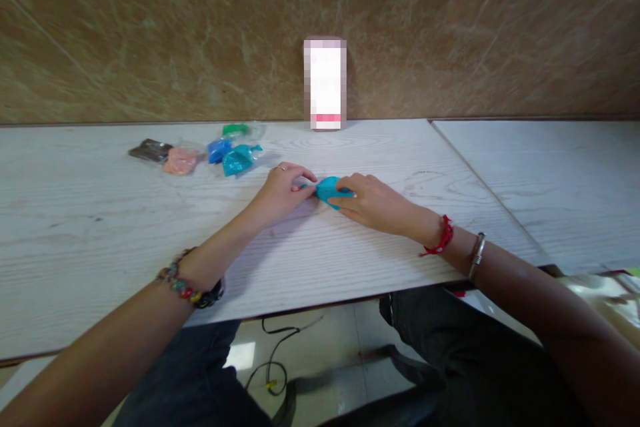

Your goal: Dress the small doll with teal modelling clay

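A lump of teal clay lies on the white wood-grain table, a little beyond the middle. My left hand pinches its left end with closed fingers. My right hand covers the lump's right side, fingers curled onto it. A ring shows on my left hand and a beaded bracelet on that wrist. A red string and a metal bangle sit on my right wrist.
Several small bags of coloured clay lie at the back left: teal, blue, green, peach and dark brown. A blurred white upright item leans on the brown wall. A second table adjoins on the right.
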Motion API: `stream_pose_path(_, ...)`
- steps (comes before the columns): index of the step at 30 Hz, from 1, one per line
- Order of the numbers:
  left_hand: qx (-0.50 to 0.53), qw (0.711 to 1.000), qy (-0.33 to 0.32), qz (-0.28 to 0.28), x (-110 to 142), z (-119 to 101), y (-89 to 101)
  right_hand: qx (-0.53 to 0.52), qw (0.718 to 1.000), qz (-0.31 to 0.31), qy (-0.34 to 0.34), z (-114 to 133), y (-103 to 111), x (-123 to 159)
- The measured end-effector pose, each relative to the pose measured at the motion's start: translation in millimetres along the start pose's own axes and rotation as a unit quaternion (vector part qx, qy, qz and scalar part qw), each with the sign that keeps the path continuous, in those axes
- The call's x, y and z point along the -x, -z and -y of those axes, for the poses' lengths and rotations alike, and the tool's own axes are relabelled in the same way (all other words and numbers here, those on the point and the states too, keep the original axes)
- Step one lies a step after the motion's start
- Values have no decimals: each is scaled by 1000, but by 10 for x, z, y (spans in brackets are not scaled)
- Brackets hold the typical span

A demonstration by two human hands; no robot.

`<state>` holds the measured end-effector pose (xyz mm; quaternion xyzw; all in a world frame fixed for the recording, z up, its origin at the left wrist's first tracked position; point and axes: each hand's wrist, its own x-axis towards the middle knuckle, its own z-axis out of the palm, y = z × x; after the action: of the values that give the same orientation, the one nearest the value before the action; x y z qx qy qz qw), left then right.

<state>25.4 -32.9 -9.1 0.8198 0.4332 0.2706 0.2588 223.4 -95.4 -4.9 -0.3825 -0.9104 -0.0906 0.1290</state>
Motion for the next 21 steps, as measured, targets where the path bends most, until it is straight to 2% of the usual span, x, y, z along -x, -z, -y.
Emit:
stream_pose_path(7,11,1000,23,11,8,-61,-14,46,999,-5,13,-7,-10,1)
stream_pose_path(14,-50,999,5,10,11,-52,-6,16,998,-5,53,-50,49,67)
stream_pose_path(21,-67,998,0,1,0,-3,-41,-7,1000,-8,12,-75,73,69)
